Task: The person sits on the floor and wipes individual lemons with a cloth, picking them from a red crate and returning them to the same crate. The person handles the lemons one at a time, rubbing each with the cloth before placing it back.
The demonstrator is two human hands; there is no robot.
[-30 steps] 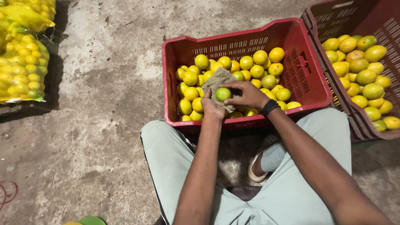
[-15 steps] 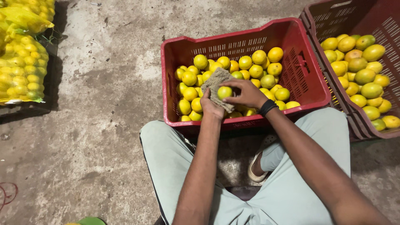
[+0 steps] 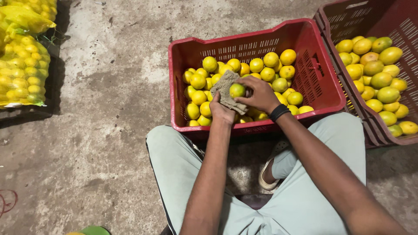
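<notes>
The right hand [image 3: 260, 94] closes its fingers on a green-yellow citrus fruit [image 3: 237, 90], at its 9 o'clock. The left hand [image 3: 222, 111], at 6 o'clock of the fruit, grips a grey cloth [image 3: 226, 89] under it, above the red crate [image 3: 244, 45].

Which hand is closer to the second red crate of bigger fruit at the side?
Right. The right hand holds the fruit on the side toward that crate; the left hand, holding the cloth, sits farther away.

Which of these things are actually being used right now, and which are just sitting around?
In use: left hand holding a cloth; right hand holding a fruit; red crate in front.
Sitting around: second crate, net sacks of fruit.
</notes>
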